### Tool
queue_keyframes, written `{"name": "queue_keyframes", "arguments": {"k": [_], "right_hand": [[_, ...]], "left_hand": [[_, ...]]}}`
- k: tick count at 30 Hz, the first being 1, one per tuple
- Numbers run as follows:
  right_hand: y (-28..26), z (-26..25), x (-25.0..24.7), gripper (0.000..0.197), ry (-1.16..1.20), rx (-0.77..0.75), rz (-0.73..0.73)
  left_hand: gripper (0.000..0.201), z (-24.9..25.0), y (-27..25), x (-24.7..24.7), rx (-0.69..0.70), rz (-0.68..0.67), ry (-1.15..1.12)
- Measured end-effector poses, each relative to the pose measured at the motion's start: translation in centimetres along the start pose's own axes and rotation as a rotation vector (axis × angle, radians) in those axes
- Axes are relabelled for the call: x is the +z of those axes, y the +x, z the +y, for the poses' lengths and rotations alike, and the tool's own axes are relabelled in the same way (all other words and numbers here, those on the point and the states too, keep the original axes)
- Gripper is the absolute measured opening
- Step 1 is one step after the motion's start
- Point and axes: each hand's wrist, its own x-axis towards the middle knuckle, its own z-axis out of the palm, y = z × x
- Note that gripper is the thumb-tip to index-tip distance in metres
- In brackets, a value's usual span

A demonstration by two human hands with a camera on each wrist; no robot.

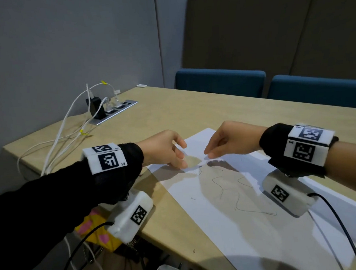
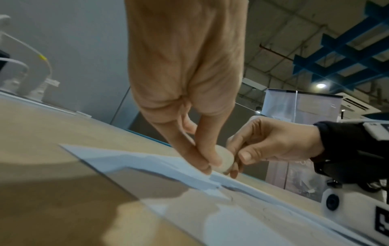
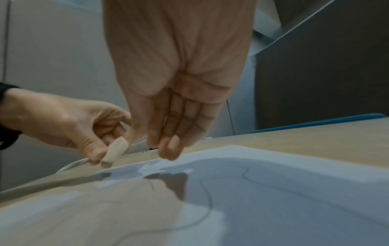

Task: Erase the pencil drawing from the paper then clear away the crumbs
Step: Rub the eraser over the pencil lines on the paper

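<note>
The paper (image 1: 253,210) lies flat on the bench (image 1: 171,109), skewed, its far corner pointing away from the person and its long edge running toward the near right. The pencil drawing (image 1: 237,196) is largely intact: wandering lines cross the middle of the sheet, and one short stroke sits close to the fingertips. The left hand (image 1: 165,150) pinches a small pale eraser (image 2: 223,159) between thumb and fingers, low over the far-left part of the sheet; whether the eraser actually touches the paper cannot be told from these views. The right hand (image 1: 228,139) grasps nothing; its fingers are straight and bunched, tips down at the sheet just right of the eraser, seemingly pinning it. Assessment: erasing is at its start, with most lines outstanding and no crumbs discernible. To do this step well, the right hand should press the sheet flat close beside the stroke area, since thin paper is liable to buckle or crease under rubbing. Strokes are best kept short and directed away from the pinning fingers, following each line in turn. White cables (image 1: 66,131) and a socket strip (image 1: 115,112) lie at the far left, well apart from the work.
</note>
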Motion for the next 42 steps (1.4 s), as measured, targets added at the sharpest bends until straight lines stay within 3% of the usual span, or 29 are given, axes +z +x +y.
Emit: {"name": "queue_keyframes", "arguments": {"k": [4,7,11,13,17,22,26,32,37,42], "right_hand": [[0.3,-0.6,0.5,0.014,0.136,-0.016,0.049],[0.5,-1.0,0.6,0.012,0.127,-0.016,0.066],[0.8,-0.8,0.7,0.012,-0.040,0.025,0.071],[1.0,-0.7,0.8,0.005,-0.055,0.046,0.053],[1.8,-1.0,1.1,0.016,-0.074,0.031,0.010],[2.4,-1.5,1.5,0.016,-0.106,0.009,0.020],[1.8,-1.9,1.4,0.012,-0.130,-0.045,-0.093],[3.3,-2.6,1.5,0.008,-0.218,-0.055,0.016],[1.8,-2.0,1.6,0.006,-0.223,-0.091,-0.096],[3.2,-2.5,1.4,0.010,-0.253,-0.087,0.009]], "left_hand": [[0.053,0.0,-0.1,0.2,0.027,0.059,-0.174],[0.058,0.1,0.0,0.4,0.039,0.109,-0.176],[0.059,-0.3,-0.5,0.2,0.039,0.120,0.193],[0.071,-0.2,-0.7,0.4,0.003,0.022,0.359],[0.095,-0.2,-0.5,0.9,-0.056,-0.121,0.551],[0.098,-0.4,-0.1,1.0,-0.069,-0.146,0.613],[0.103,-0.2,0.3,0.9,-0.084,-0.144,0.695],[0.102,-0.3,0.1,0.9,-0.088,-0.144,0.803],[0.103,0.2,-0.2,1.0,-0.099,-0.168,0.846],[0.103,0.2,-0.3,1.0,-0.112,-0.181,0.855]]}}
